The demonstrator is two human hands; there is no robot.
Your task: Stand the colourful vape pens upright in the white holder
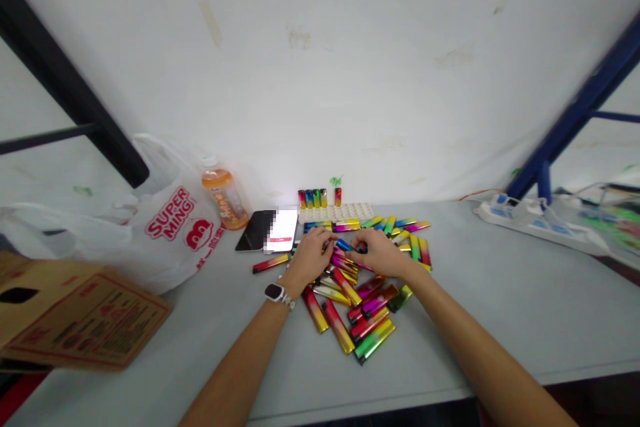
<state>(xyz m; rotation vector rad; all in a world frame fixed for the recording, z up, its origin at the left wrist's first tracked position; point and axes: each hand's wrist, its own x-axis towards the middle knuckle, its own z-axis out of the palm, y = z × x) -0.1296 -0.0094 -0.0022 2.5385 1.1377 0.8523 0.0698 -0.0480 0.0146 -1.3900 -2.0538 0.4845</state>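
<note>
A shiny blue lighter point(343, 245) is held between my two hands above a pile of lighters. My left hand point(313, 255) has its fingers curled, with the fingertips at the lighter's left end. My right hand point(379, 252) is closed on the other end, and its fingers hide part of the lighter. Around and below the hands lie many metallic lighters, such as a red and gold one point(338, 327) and a green and yellow one point(375, 341). Behind them is a white studded tray point(357, 212), with several lighters point(313, 198) standing upright in a row and a single red one point(338, 197) apart.
A tablet or phone point(253, 230) with a lit screen lies left of the pile. Farther left are an orange drink bottle point(225, 199), a white plastic bag point(175, 240) and a cardboard box point(90, 313). A white power strip point(535, 223) with cables lies at right.
</note>
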